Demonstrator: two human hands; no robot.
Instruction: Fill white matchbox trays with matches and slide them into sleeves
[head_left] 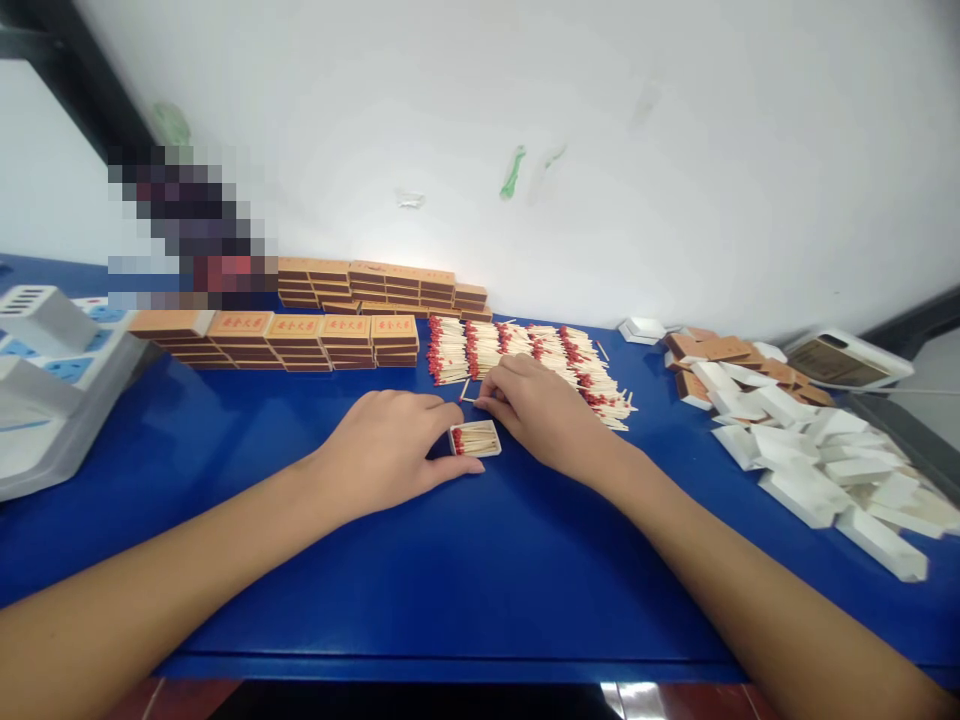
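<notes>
Two hands low on the blue desk [450, 580]. Left hand [390, 440] palm down, thumb and forefinger closed round the left end of a small white tray [476, 438] partly filled with red-tipped matches, lying flat between both hands. Right hand [536, 405] just behind the tray, fingertips pinched on a few matchsticks [480, 402] at the near edge of the match heap [525, 355]. Behind, two rows of stacked orange matchboxes [300, 340] towards the wall. Far right, brown sleeves [720, 350] beside a loose pile of white empty trays [810, 460]. Far left, a white power strip [52, 370].
</notes>
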